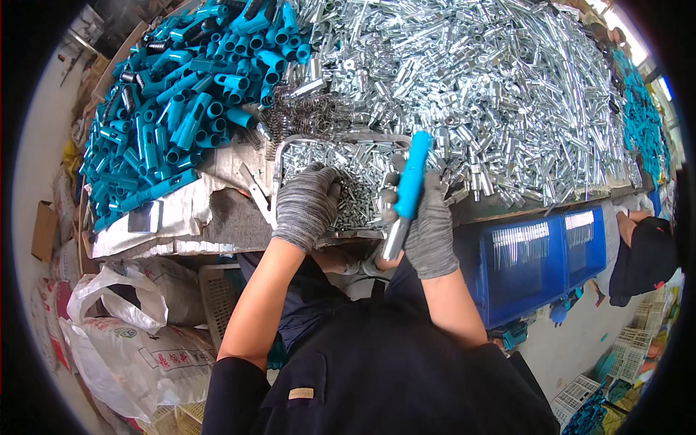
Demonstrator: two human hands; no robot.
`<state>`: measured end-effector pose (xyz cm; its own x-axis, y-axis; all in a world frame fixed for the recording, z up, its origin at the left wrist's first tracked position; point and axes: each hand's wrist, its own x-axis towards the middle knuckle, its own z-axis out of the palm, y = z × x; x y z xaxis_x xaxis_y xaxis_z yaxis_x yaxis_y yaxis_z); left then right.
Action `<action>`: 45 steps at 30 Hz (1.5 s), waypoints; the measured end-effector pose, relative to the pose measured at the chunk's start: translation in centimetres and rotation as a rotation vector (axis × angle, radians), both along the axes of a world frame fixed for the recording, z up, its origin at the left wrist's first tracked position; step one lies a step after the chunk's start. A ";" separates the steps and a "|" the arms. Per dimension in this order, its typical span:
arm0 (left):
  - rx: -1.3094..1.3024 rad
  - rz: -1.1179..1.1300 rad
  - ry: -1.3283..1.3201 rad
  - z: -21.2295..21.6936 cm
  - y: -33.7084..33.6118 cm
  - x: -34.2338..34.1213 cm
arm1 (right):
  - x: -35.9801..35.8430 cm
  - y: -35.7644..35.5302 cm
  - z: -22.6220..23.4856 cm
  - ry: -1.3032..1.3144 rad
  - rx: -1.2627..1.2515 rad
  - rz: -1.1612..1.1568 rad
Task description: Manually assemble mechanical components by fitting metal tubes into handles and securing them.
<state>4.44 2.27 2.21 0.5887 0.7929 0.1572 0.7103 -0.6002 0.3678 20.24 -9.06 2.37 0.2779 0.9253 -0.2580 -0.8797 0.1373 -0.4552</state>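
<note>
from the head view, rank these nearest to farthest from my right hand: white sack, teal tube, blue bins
1. Teal tube: held in your right hand
2. Blue bins: to the right, below the table edge
3. White sack: far lower left

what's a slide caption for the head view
Gloved right hand holds a teal part, left hand over a parts tray.

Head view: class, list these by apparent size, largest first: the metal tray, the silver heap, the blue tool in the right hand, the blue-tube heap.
1. Silver heap
2. Blue-tube heap
3. Metal tray
4. Blue tool
</note>
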 end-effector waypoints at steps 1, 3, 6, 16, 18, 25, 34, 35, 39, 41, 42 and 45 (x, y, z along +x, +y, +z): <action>-0.030 0.032 -0.006 0.1 0.0 0.0 | -0.5 0.0 0.0 -0.040 -0.027 0.061; -0.067 0.097 0.010 0.9 0.0 -0.1 | -0.9 -0.4 -0.5 -0.180 -0.129 0.140; 0.000 0.082 -0.073 1.3 0.2 -0.1 | -0.2 -0.6 -0.5 -0.282 -0.079 0.259; -0.395 -0.150 -0.542 4.1 -1.4 1.3 | -0.9 -0.1 -1.3 -0.398 -0.165 0.225; -0.486 -0.149 -0.638 3.3 -1.4 1.0 | -1.1 -0.5 -2.2 -0.579 -0.174 0.149; -1.101 -0.169 -0.675 4.9 -0.9 0.9 | -1.4 -0.9 0.2 -0.392 -0.040 0.266; -0.111 -0.107 0.201 2.6 0.0 0.8 | -0.2 -0.8 0.8 -0.510 -0.151 0.124; -0.082 -0.094 0.212 2.0 0.1 0.7 | -0.4 -0.7 1.1 -0.513 -0.140 0.121; -0.102 -0.058 0.172 2.1 0.1 0.7 | -0.6 -0.6 1.6 -0.346 -0.088 0.234; -0.100 -0.039 0.152 1.6 0.3 0.6 | -0.4 -0.7 1.5 -0.330 -0.107 0.223; -0.106 -0.004 0.140 1.4 0.3 0.4 | -0.4 -0.7 1.4 -0.304 -0.128 0.230; -0.090 -0.041 0.167 2.2 -0.1 0.1 | -0.2 -0.8 0.8 -0.245 -0.101 0.248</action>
<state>4.54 2.16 4.43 0.6327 0.7742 -0.0158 0.7415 -0.5999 0.3004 20.09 -9.82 3.16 0.1132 0.9454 -0.3056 -0.7438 -0.1233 -0.6569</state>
